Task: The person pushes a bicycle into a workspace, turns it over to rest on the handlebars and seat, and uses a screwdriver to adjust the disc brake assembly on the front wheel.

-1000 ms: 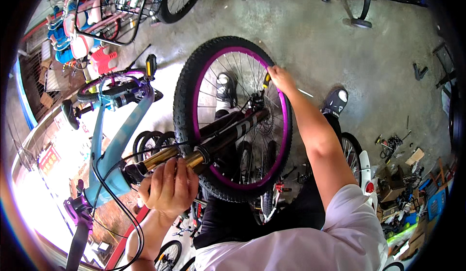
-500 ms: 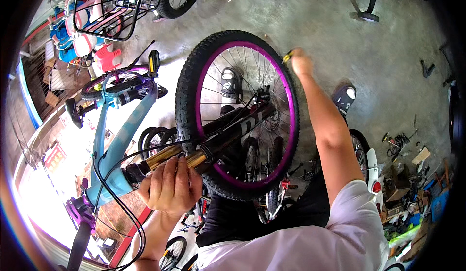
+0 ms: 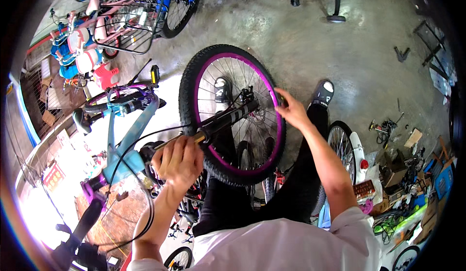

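A light blue bicycle frame (image 3: 130, 142) lies tilted at the left, its front wheel raised before me. The wheel has a black knobby tyre (image 3: 190, 84) and a purple rim (image 3: 266, 79). My left hand (image 3: 178, 162) is closed around the gold upper part of the suspension fork (image 3: 232, 119), just below the frame's head tube (image 3: 124, 168). At the wheel's right edge, my right hand (image 3: 292, 110) is closed on a small yellow-and-black object, its fingers beside the tyre and rim. Most of that object is hidden, so its kind is unclear.
Bicycles with a black wire basket (image 3: 128, 28) stand at the upper left. Another bicycle's kickstand (image 3: 336, 11) is at the top right. Loose parts and cardboard (image 3: 395, 169) are piled at the right. My shoes (image 3: 323, 94) are on the concrete floor.
My right hand has come down and nearer to the wheel's right edge. The view has shifted, and the wheel looks slightly turned. My left hand keeps its grip on the fork.
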{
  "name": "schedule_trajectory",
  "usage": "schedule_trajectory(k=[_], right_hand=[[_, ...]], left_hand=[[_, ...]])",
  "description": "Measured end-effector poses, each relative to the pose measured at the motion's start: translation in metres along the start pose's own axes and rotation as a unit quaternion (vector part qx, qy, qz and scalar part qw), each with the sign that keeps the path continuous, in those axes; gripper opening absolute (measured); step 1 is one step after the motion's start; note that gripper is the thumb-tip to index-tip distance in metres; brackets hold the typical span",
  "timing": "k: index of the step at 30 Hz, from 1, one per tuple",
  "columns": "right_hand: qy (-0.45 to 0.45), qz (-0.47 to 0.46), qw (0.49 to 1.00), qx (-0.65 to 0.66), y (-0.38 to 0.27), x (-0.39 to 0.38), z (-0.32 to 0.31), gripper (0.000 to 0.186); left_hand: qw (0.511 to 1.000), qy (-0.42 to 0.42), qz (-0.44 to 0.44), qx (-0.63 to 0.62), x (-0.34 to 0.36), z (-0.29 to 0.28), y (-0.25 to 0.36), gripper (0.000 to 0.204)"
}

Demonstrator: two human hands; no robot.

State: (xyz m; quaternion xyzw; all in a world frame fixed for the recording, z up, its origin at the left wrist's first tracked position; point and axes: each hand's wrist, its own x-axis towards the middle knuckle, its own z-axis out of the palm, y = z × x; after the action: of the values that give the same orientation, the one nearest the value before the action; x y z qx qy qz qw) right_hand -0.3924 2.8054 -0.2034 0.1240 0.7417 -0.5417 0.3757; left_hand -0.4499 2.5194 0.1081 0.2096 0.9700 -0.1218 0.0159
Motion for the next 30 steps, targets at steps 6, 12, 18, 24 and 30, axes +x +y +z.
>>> schedule_trajectory(k=[6,12,18,24,30], right_hand=[[0.046,-0.101,0.993,0.043,-0.111,-0.134,0.011,0.029],[-0.025,-0.195,0.980,-0.037,-0.148,-0.148,0.023,0.025],[-0.005,-0.142,0.981,-0.129,-0.128,-0.168,-0.059,0.039],[0.068,-0.099,0.984,-0.135,-0.143,-0.228,-0.106,0.032],[0.095,-0.068,0.988,-0.103,-0.186,-0.274,-0.074,0.027]], left_hand=[[0.994,0.010,-0.045,-0.102,-0.010,-0.018,0.003,0.010],[0.980,0.030,-0.016,-0.198,-0.024,-0.077,0.012,0.027],[0.949,0.117,0.059,-0.288,-0.081,-0.226,0.011,0.037],[0.942,0.280,-0.075,-0.169,-0.118,-0.277,-0.115,0.036],[0.977,-0.034,-0.139,-0.157,-0.140,-0.219,-0.219,0.088]])
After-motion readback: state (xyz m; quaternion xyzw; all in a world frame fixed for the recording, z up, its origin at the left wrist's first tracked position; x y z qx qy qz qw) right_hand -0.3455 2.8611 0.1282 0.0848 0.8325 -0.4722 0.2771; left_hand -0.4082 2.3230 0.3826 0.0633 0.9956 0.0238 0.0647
